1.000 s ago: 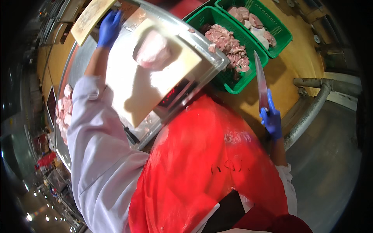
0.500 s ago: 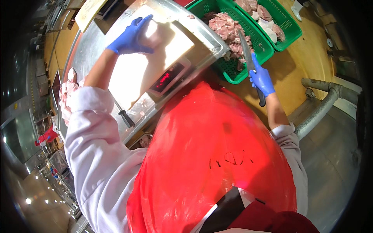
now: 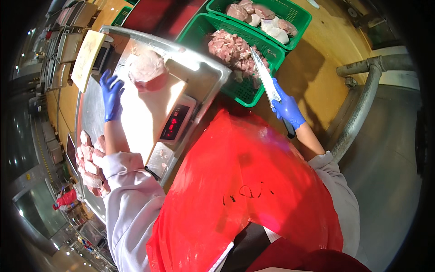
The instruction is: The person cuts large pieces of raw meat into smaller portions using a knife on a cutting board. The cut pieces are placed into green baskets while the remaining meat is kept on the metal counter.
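Note:
My left hand (image 3: 111,97), in a blue glove, is raised over the left side of the white cutting board (image 3: 140,113), its fingers apart and slightly bent with nothing in them. To its right, a rounded chunk of pale pink meat (image 3: 147,71) rests on the board's far part, apart from the hand. My right hand (image 3: 289,111), gloved in blue too, grips the black handle of a long knife (image 3: 263,72). The blade points away over a green basket (image 3: 194,36) of cut meat pieces (image 3: 229,47). Glare washes out much of the board.
Between board and basket sits a scale with a red display (image 3: 174,122). Whole meat chunks (image 3: 267,22) lie in a second green basket (image 3: 299,28). More meat chunks (image 3: 90,165) are piled left of the board. A metal pipe rail (image 3: 362,113) stands at right.
My left hand has moved left, off the meat chunk, which now shows uncovered on the board. The right hand keeps its hold on the knife; the whole view has shifted.

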A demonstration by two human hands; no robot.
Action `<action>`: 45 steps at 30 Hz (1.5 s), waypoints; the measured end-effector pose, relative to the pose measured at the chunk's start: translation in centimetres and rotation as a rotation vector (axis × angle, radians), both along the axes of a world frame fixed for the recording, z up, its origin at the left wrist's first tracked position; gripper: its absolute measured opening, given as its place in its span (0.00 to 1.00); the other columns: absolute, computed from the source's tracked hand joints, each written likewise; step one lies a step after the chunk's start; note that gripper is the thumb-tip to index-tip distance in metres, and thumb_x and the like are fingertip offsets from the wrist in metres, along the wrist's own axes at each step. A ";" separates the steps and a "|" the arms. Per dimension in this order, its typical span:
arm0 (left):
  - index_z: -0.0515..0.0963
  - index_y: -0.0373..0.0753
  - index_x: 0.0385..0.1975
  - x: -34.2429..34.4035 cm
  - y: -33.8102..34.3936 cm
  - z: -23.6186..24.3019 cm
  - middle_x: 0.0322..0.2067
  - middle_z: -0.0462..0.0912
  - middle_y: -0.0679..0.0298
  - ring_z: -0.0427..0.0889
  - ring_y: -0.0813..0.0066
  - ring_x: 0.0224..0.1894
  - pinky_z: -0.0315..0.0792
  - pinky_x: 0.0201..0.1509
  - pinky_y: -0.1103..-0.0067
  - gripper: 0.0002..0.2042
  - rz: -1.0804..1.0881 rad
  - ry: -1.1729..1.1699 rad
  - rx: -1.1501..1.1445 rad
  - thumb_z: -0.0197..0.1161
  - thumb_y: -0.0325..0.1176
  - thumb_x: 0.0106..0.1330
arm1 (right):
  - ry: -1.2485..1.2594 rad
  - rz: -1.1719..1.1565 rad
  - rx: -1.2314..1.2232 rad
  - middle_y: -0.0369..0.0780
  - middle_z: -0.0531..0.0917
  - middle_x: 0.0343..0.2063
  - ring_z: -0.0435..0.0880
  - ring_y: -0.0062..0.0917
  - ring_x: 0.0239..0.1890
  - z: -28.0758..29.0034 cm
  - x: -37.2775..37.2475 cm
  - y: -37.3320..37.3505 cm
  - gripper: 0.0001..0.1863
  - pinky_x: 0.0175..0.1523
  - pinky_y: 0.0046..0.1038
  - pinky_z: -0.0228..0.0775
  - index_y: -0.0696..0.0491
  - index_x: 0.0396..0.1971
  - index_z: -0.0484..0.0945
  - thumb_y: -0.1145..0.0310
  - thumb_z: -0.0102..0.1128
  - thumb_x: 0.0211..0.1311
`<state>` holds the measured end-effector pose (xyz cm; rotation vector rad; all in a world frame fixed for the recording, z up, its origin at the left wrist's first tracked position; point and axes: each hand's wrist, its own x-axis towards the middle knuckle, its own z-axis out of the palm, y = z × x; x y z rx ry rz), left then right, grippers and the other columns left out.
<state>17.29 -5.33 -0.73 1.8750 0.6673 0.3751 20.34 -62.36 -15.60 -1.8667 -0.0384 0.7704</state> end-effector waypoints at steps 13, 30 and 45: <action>0.79 0.36 0.53 5.0 -8.3 -1.8 0.61 0.74 0.44 0.76 0.42 0.60 0.72 0.64 0.61 0.22 -0.707 0.246 0.997 0.70 0.40 0.61 | -0.011 -0.295 0.020 0.37 0.81 0.27 0.79 0.18 0.23 -0.6 -3.0 -5.0 0.44 0.26 0.24 0.77 0.31 0.79 0.49 0.80 0.52 0.68; 0.66 0.38 0.68 14.6 -17.2 -23.9 0.70 0.52 0.27 0.57 0.34 0.71 0.41 0.78 0.53 0.40 -0.281 0.997 0.886 0.64 0.56 0.58 | -0.053 -0.136 0.099 0.37 0.82 0.28 0.79 0.16 0.24 2.4 -2.7 -1.4 0.44 0.25 0.22 0.74 0.34 0.79 0.48 0.80 0.52 0.69; 0.57 0.29 0.67 12.7 -24.9 -15.8 0.63 0.65 0.37 0.73 0.44 0.61 0.72 0.65 0.60 0.55 0.131 0.292 0.104 0.82 0.48 0.41 | -0.106 -0.198 0.105 0.34 0.79 0.27 0.75 0.14 0.25 2.3 -5.2 -2.2 0.43 0.30 0.20 0.72 0.40 0.80 0.46 0.81 0.50 0.70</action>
